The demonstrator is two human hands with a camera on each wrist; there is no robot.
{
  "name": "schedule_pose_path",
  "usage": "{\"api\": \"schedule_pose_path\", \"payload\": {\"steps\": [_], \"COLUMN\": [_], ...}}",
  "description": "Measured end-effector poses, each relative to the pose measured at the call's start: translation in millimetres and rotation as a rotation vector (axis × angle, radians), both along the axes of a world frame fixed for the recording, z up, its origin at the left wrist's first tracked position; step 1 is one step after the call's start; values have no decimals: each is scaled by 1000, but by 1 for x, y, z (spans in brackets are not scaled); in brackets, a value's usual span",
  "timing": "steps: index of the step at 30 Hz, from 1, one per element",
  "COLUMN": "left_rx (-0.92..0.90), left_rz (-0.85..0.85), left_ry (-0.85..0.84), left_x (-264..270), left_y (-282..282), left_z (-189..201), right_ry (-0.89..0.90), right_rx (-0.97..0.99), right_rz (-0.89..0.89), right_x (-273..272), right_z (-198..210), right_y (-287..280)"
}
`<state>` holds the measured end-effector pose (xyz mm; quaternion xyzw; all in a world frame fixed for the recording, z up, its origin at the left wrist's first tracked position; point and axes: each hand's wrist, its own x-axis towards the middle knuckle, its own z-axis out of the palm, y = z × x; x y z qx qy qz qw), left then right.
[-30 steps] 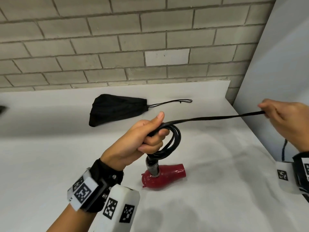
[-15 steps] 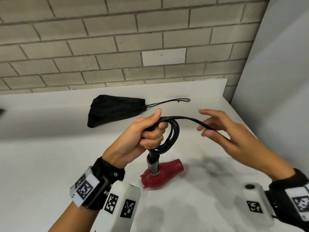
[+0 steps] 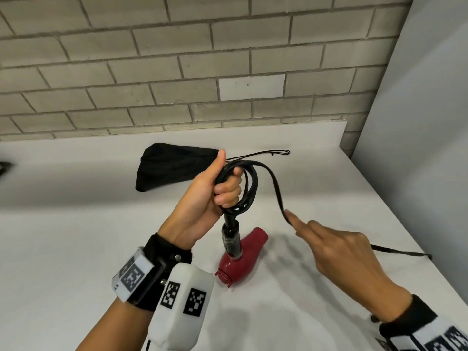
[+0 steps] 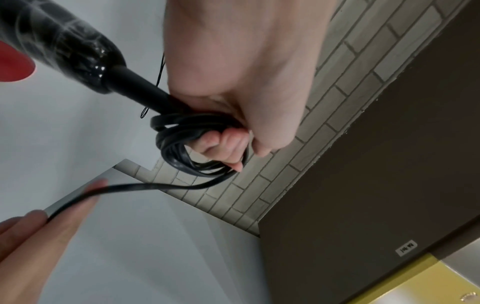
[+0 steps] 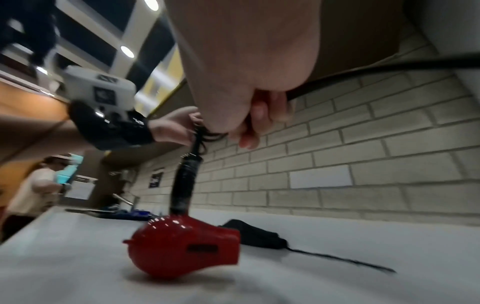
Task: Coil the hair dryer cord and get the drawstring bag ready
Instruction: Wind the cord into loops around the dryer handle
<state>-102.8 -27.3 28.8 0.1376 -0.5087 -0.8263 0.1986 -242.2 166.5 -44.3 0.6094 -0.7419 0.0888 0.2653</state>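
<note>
A red hair dryer (image 3: 244, 259) stands on the white table (image 3: 76, 236), its black handle (image 3: 231, 239) pointing up. My left hand (image 3: 222, 191) grips several loops of the black cord (image 3: 254, 182) just above the handle, thumb up. From the coil the cord arcs right and down into my right hand (image 3: 336, 249), which pinches it with the index finger stretched out; the rest trails off the table's right edge. In the left wrist view the coil (image 4: 176, 148) sits in my left hand (image 4: 233, 82). The black drawstring bag (image 3: 172, 165) lies flat behind the left hand, drawn closed.
A brick wall (image 3: 177, 72) runs behind the table and a grey panel (image 3: 417, 122) closes off its right side. The bag's drawstring (image 3: 260, 154) lies stretched toward the right. A person (image 5: 33, 185) stands far off in the right wrist view.
My right hand came in from the far right to the left hand, laid another loop on the coil, then dropped below and right of it, still on the cord.
</note>
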Motion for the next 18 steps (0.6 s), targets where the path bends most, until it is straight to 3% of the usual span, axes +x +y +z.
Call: {"api": "schedule_pose_path", "payload": {"steps": [5,13,15,18], "left_rx": [50,-150,-214,-281], "left_rz": [-95,-92,-114,-123], "left_ry": [33,-70,-86,-94], "left_x": [-6,-8,-9,-11], "left_y": [11,30,37,47], "left_z": [-1,3,0,-1], "right_ry": [107,241,210,51], "right_rx": [92,-89,-204,-278], "right_rz": [103,372,459,383], "right_x": [34,42,50,53], "right_z": [19,67,80,101], "right_y": [-16,-32,-37,-47]}}
